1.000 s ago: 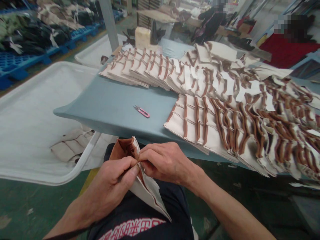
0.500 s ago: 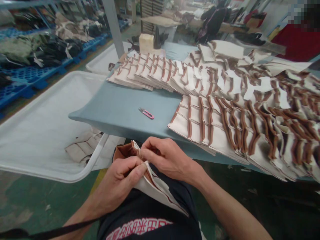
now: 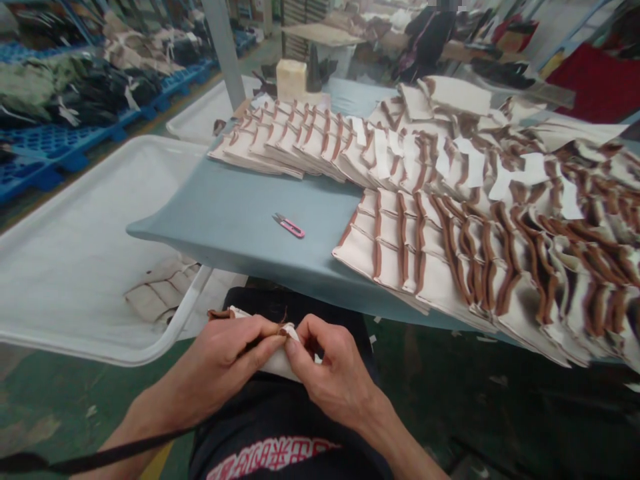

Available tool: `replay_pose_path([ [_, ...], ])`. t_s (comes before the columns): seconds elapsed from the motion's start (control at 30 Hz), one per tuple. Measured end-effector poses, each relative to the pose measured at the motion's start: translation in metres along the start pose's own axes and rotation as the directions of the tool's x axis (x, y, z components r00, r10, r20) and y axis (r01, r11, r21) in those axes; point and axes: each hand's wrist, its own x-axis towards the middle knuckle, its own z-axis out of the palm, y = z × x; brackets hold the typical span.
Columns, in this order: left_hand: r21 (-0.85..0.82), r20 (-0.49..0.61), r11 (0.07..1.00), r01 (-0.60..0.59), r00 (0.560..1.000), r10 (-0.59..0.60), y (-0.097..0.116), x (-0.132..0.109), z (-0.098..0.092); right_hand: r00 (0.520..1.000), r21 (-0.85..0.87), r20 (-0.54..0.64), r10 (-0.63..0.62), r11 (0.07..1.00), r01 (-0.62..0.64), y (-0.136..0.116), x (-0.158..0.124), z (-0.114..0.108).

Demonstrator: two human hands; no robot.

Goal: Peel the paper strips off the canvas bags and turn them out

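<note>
A cream fabric piece with brown edging (image 3: pixel 278 363) lies across my lap, mostly covered by my hands. My left hand (image 3: pixel 220 360) pinches its edge between thumb and fingers. Close against it, my right hand (image 3: pixel 333 370) is closed on the same edge, thumb and forefinger gripping a small cream corner. A short brown thread end sticks up where the fingertips meet. On the blue-grey table (image 3: pixel 235 200) in front lies a pair of pink-handled thread snips (image 3: pixel 289 225), touched by neither hand.
Overlapping rows of cream and brown sewn pieces (image 3: pixel 400 240) cover the table's right side. White paper slips (image 3: pixel 467 163) lie on them. At left stands a white bin (image 3: pixel 75 267) holding a few pieces (image 3: pixel 163 290). Blue pallets (image 3: pixel 100 130) carry dark and green bundles. A person (image 3: pixel 425 40) is in the background.
My right hand has come down and turned, now gripping the edge beside my left fingertips. The fabric piece has shifted and its long flap no longer hangs to the right.
</note>
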Motion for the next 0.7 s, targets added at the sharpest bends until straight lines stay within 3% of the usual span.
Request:
replay_pose_path([
  [0.13,-0.004,0.102,1.000,0.020,0.995,-0.019,-0.001,-0.002,-0.006,0.995,0.110,0.093,0.039,0.993,-0.049,0.005,0.001,-0.004],
  [0.27,-0.247,0.091,0.958,0.148,0.987,-0.129,0.004,-0.001,-0.005,0.979,0.284,0.204,0.026,0.955,-0.085,0.004,0.005,-0.008],
  [0.37,-0.380,0.096,0.890,0.252,0.968,-0.233,0.011,0.002,-0.003,0.984,0.284,0.177,-0.006,0.958,-0.045,0.001,0.007,-0.009],
  [0.57,-0.268,0.113,0.899,0.345,0.938,-0.327,0.022,0.006,0.001,0.995,0.112,0.097,0.007,0.993,-0.018,0.003,0.008,-0.007],
  [0.7,-0.148,0.017,0.936,0.320,0.947,-0.321,0.015,0.002,0.008,0.998,0.008,0.043,-0.046,0.999,0.046,0.006,0.008,-0.003],
])
